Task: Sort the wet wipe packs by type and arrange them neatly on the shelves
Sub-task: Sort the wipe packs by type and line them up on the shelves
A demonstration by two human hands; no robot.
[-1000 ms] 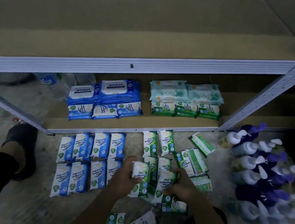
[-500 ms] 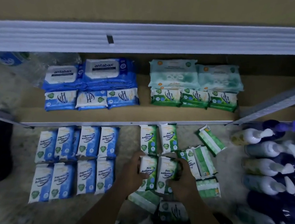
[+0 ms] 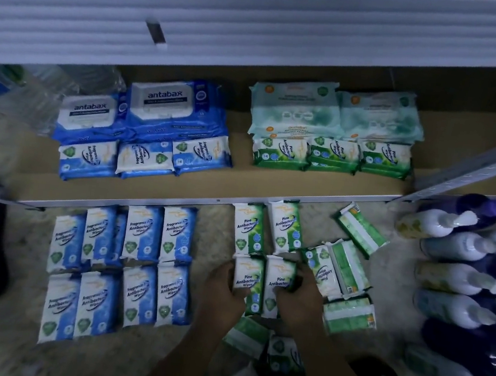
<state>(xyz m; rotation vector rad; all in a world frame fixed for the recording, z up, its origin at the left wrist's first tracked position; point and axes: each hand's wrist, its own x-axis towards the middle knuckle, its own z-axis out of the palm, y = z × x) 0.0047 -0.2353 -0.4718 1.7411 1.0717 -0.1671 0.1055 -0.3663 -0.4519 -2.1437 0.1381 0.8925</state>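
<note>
As the two green pine packs (image 3: pixel 251 268) lie side by side on the floor (image 3: pixel 214 239), just below another green pair (image 3: pixel 285 226), the left hand (image 3: pixel 224 293) grips the left pack (image 3: pixel 245 283) and the right hand (image 3: pixel 298 305) grips the right pack (image 3: pixel 281 279). Squaring-up step, I'd say; next, lift them onto the shelf (image 3: pixel 271 187) beside the green stack (image 3: pixel 330 157), well apart from the blue packs (image 3: pixel 142 234).

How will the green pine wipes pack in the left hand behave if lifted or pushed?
The green pack probably bends a little: its film wrapper looks soft and crimped at the ends. Glossy film may slip. Flat, so unlikely to roll.
</note>
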